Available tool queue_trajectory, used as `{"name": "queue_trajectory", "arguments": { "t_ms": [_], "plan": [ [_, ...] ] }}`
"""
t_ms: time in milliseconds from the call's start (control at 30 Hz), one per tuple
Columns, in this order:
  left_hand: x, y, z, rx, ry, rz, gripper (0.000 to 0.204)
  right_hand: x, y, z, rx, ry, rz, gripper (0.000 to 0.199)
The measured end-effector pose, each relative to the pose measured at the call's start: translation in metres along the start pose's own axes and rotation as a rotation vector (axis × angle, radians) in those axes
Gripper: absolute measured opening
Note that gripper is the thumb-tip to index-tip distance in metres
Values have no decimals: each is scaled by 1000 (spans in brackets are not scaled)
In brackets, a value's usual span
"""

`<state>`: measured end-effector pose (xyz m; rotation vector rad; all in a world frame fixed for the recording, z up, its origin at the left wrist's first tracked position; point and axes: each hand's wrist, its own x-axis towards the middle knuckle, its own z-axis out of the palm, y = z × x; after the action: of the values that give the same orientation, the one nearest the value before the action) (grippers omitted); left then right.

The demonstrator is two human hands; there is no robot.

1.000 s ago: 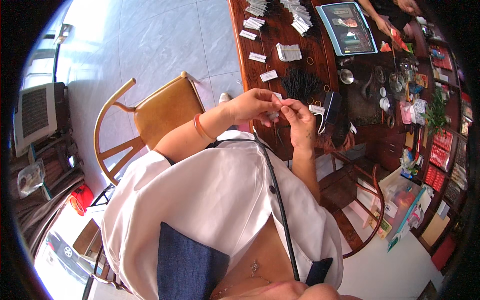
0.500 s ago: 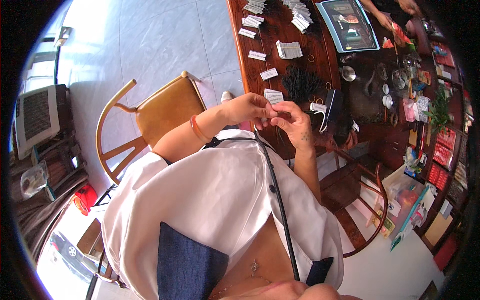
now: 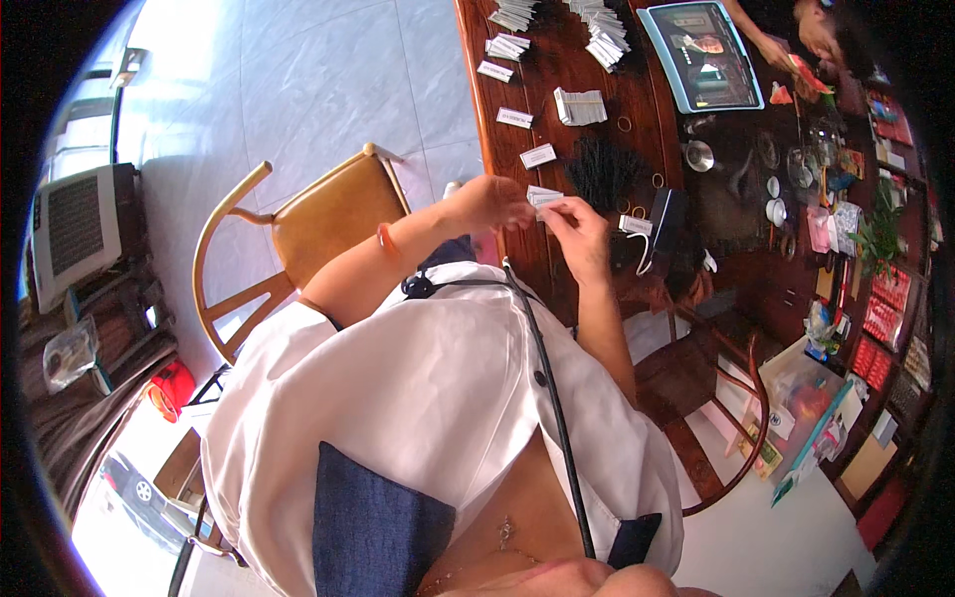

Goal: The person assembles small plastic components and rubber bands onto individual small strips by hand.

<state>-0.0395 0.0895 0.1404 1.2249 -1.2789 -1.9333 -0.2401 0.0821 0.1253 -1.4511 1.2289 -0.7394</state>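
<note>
Over the near edge of the dark wooden table, my left hand (image 3: 494,204) hangs in the air with its fingers loosely apart, and nothing shows in it. My right hand (image 3: 582,239) is just beside it, thumb and forefinger pinched together. A small whitish bit shows at those fingertips, too small to name. Just beyond them lies a small pile of white printed cards (image 3: 543,194), partly covered by the fingers. A bundle of thin black cords (image 3: 603,171) sits past the cards. To the right of my right hand is another white card stack (image 3: 635,225) beside a dark box (image 3: 668,221).
More card stacks (image 3: 580,106) and fanned cards (image 3: 603,40) lie along the table (image 3: 647,90). A tablet (image 3: 700,57) plays video at the far right, near another person's hands (image 3: 771,48). Wooden chairs stand left (image 3: 333,214) and right (image 3: 686,373).
My hands have come apart from a shared pinch. The left has drawn back to the left and its fingers have loosened; the right stays pinched. The other person's hands have shifted slightly.
</note>
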Motion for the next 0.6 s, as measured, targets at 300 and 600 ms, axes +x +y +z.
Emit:
{"name": "queue_trajectory", "arguments": {
  "t_ms": [300,600],
  "plan": [
    [117,-50,-54,514,509,51,25,83,43,29,-910,120,141,73],
    [132,-41,-53,568,648,272,29,90,48,32,-1013,113,120,57]
  ]
}}
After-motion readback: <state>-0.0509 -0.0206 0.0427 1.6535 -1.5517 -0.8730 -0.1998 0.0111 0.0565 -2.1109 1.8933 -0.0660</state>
